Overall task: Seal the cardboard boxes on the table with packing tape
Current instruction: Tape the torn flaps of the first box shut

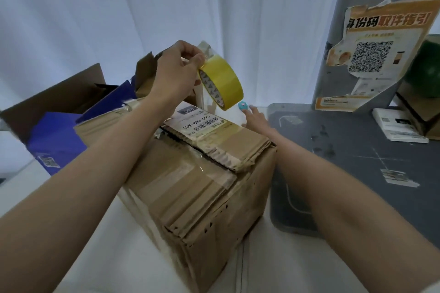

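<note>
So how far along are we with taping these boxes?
Done: the near cardboard box has its flaps shut with clear tape over the seam. In hand: the left hand holds the yellow tape roll up; the right hand reaches toward a small blue cutter. Left: the open box behind.

The right hand (257, 118) reaches behind the cardboard box (202, 173); its thumb and palm are hidden by the box's far edge. The small blue object (242, 105) at its fingertips is too small to identify. The green round object (428, 66) is cut off by the right edge. The box label (198, 121) carries fine print too blurred to read. The left hand (178, 66) covers part of the tape roll (222, 83).
</note>
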Demonstrator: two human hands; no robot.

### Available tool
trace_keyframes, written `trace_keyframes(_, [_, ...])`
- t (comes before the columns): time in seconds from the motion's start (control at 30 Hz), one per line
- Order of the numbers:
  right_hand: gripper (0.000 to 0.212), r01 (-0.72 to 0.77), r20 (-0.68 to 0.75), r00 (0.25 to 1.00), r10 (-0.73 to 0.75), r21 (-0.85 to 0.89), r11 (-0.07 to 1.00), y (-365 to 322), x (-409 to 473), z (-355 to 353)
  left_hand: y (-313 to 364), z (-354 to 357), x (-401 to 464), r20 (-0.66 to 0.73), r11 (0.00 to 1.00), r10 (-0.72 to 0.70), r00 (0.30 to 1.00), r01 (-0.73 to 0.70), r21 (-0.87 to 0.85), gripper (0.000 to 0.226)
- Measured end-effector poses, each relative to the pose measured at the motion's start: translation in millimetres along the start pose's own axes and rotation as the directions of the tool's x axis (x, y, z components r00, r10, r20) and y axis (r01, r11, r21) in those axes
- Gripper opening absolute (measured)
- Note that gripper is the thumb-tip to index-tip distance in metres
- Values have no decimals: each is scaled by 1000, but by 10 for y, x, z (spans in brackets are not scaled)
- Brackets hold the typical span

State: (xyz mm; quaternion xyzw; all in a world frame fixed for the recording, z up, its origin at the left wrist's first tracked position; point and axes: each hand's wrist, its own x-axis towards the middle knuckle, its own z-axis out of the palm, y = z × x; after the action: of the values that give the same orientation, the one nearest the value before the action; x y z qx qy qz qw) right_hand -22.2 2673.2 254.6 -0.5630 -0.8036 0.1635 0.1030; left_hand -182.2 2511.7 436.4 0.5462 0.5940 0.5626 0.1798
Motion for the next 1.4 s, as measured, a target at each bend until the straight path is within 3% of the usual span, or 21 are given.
trace_keyframes(0.17, [60,-8,48,999,10,-46,999,37,509,144,-31,80,81,-49,997,58,997,-55,52,6])
trace_keyframes(0.37, [52,-11,-1,1000,11,-105,994,90,863,215,13,192,76,-22,981,116,993,-111,161,4])
trace_keyframes(0.57, [20,44,-282,959,-39,10,999,70,744,280,17,264,38,1,971,123,992,-120,208,6])
trace_keyframes(0.63, [7,58,-290,956,-45,36,998,64,619,240,13,285,18,2,970,124,992,-122,209,6])
trace_keyframes(0.7, [10,12,-253,967,35,184,983,31,516,136,17,295,-7,3,970,135,991,-133,204,6])
trace_keyframes(0.77, [9,-51,-212,964,164,454,889,-22,395,-38,23,291,-44,1,969,148,989,-145,199,6])
trace_keyframes(0.87, [9,-20,-164,948,274,825,564,-160,180,-382,-3,288,-66,-17,967,152,988,-145,210,4])
trace_keyframes(1.0, [3,114,-194,953,234,941,318,-396,-286,-924,-1,268,-99,-67,972,134,989,-118,203,6])
trace_keyframes(1.13, [11,235,-288,929,231,944,232,-579,-778,-1292,48,288,-174,-166,976,89,982,-52,211,11])
trace_keyframes(1.23, [14,302,-366,912,187,905,299,-659,-1170,-1439,135,335,-295,-225,980,75,972,-30,194,6])
trace_keyframes(1.4, [34,333,-428,903,40,754,566,-669,-1739,-1545,299,345,-445,-188,999,-19,982,25,29,6])
